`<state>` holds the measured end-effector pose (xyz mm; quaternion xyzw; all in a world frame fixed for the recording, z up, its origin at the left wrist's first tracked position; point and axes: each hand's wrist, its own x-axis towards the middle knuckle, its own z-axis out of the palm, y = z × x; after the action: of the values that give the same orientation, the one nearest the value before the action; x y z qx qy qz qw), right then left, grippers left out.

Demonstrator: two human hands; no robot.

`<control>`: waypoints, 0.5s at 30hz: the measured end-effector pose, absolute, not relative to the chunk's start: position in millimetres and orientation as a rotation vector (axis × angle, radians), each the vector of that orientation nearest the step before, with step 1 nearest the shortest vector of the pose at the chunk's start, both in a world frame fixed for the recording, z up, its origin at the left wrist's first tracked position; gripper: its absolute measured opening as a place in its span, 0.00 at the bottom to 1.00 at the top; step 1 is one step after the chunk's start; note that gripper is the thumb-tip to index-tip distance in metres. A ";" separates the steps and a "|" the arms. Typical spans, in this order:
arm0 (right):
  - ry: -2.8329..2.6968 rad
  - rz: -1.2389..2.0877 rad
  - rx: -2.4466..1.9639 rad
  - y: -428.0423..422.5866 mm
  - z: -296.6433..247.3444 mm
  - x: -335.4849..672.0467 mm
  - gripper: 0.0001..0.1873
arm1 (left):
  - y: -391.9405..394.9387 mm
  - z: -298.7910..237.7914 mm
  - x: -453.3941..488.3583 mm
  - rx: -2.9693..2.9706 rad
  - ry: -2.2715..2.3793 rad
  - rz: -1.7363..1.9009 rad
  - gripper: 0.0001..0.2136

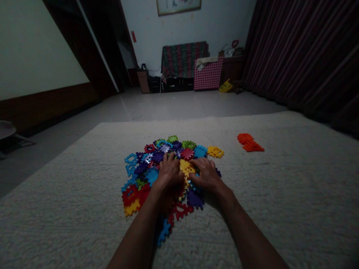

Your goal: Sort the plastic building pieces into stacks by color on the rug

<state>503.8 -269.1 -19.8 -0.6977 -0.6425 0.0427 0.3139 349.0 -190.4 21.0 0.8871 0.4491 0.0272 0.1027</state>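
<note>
A heap of toothed, interlocking plastic tiles in several colours lies in front of me. My left hand point(169, 173) rests on the middle of the heap, fingers stretched forward over the pieces. Just beside it is a yellow tile point(186, 167) with cut-out openings. My right hand point(206, 173) curls in from the right, its thumb and index finger at that tile's right edge. A red tile point(187, 153) and a blue tile point(200, 151) lie beyond the hands. Near my right wrist is a dark purple tile point(195, 198). Both hands hide some pieces beneath them.
The tiles lie on a pale textured mat point(280, 194). A separate orange pile point(249, 142) sits to the right. Farther off, across the tiled floor point(179, 104), stand a low black cabinet point(178, 85) and a checked cloth point(208, 74). Dark curtains point(303, 52) hang at right.
</note>
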 end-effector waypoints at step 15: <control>-1.731 0.098 -1.887 -270.4 -18.0 499.7 0.21 | -196.6 12.2 354.5 2.641 1.418 0.231 0.17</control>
<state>499.7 -270.4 -18.0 -0.7057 -0.6474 0.0368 0.2856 354.5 -196.6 12.2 0.8765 0.4705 0.0768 0.0676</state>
